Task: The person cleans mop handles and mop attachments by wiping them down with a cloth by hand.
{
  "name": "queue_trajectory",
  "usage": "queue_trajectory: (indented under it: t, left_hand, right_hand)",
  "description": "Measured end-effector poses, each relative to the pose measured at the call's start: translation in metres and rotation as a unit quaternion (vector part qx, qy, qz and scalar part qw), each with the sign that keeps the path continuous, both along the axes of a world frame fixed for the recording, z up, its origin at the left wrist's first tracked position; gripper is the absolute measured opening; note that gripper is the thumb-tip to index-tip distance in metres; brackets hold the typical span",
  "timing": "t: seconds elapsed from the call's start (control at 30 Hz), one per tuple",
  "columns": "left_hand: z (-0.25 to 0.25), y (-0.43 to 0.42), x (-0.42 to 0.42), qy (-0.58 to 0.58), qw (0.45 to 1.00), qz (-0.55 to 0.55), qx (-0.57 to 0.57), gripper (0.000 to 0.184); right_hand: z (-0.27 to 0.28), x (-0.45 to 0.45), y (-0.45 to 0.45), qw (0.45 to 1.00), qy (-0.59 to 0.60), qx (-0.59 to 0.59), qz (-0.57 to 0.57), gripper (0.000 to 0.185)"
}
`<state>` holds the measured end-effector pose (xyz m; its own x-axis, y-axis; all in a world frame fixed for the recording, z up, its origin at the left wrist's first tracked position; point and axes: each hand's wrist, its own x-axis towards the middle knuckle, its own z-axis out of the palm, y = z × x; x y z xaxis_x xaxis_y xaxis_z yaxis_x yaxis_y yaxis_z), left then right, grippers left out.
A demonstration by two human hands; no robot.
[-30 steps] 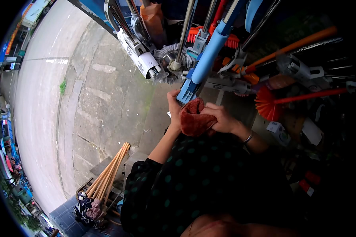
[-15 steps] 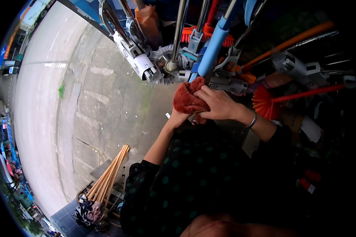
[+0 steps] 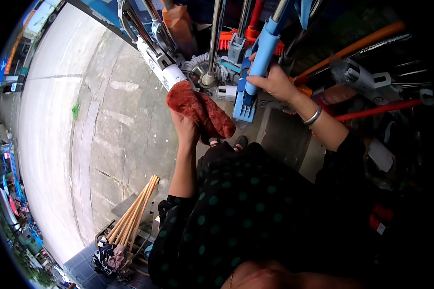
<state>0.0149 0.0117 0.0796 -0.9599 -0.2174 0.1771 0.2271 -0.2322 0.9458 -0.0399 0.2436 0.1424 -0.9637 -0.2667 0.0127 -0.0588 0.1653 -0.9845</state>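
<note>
My left hand (image 3: 183, 126) is closed around the underside of a fluffy reddish-brown cloth (image 3: 197, 107), which is bunched up and hangs over to the right. Its top end overlaps the lower end of a white mop head (image 3: 172, 76); whether they touch I cannot tell. To the right, my right hand (image 3: 276, 83), with a silver bangle on the wrist, grips the light-blue plastic sleeve of a mop (image 3: 261, 60). The thumb lies across the front of the sleeve, while the other fingers are partly hidden behind it. The mop's blue lower end (image 3: 245, 111) shows below the hand.
Several mops and metal poles (image 3: 217, 38) stand along the top, beside a red brush (image 3: 231, 40). A red-handled tool (image 3: 378, 110) lies at the right. Wooden-handled mops (image 3: 132, 212) lean at lower left. Grey concrete floor (image 3: 125, 120) stretches to the left.
My right hand has let go of the cloth and moved up and right onto the blue mop. My left hand has carried the cloth to the left.
</note>
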Motion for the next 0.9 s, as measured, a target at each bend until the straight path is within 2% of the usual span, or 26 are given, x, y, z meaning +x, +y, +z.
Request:
queue_trajectory:
  t: [0.03,0.07,0.1,0.17,0.2,0.27,0.4,0.57,0.63,0.77,0.83,0.9]
  left_hand:
    - [0.001,0.015,-0.005,0.054,0.995,0.057,-0.068,0.030]
    - [-0.002,0.020,-0.009,0.074,0.972,0.038,-0.219,0.025]
    - [-0.004,0.024,-0.010,0.091,0.926,0.017,-0.366,0.021]
    - [-0.004,0.045,-0.006,0.096,0.883,-0.067,-0.454,0.016]
    - [-0.002,0.048,-0.006,0.097,0.884,-0.069,-0.453,0.016]
    - [0.004,0.053,-0.005,0.070,0.867,-0.143,-0.472,0.015]
    - [0.017,0.051,0.007,0.083,0.843,-0.186,-0.499,0.022]
    - [0.026,0.052,0.020,0.058,0.814,-0.221,-0.534,0.025]
    - [0.027,0.058,0.013,0.021,0.778,-0.229,-0.585,0.026]
    - [0.024,0.063,0.007,0.069,0.785,-0.205,-0.580,0.030]
    - [0.020,0.062,0.014,0.064,0.818,-0.204,-0.534,0.030]
    - [0.021,0.057,0.032,0.084,0.831,-0.212,-0.508,0.039]
  right_hand:
    - [0.001,0.003,-0.004,1.000,0.005,-0.015,-0.015,0.051]
    - [0.007,0.009,-0.010,0.999,0.010,-0.031,-0.039,0.048]
    - [0.005,0.011,-0.012,0.999,0.008,-0.031,-0.037,0.048]
    - [-0.003,0.013,-0.015,0.994,0.007,-0.096,-0.054,0.045]
    - [-0.009,0.013,-0.014,0.991,0.024,-0.110,-0.076,0.042]
    - [-0.011,0.013,-0.011,0.989,0.034,-0.120,-0.081,0.040]
    - [-0.006,0.018,-0.018,0.976,0.020,-0.173,-0.130,0.034]
    - [-0.015,0.017,-0.011,0.976,0.037,-0.167,-0.136,0.032]
    - [-0.014,0.016,-0.010,0.972,0.010,-0.193,-0.135,0.028]
    - [-0.017,0.013,-0.009,0.969,0.014,-0.199,-0.145,0.026]
    - [-0.017,0.013,-0.011,0.964,0.032,-0.204,-0.167,0.026]
    - [-0.018,0.011,-0.009,0.963,0.025,-0.209,-0.166,0.026]
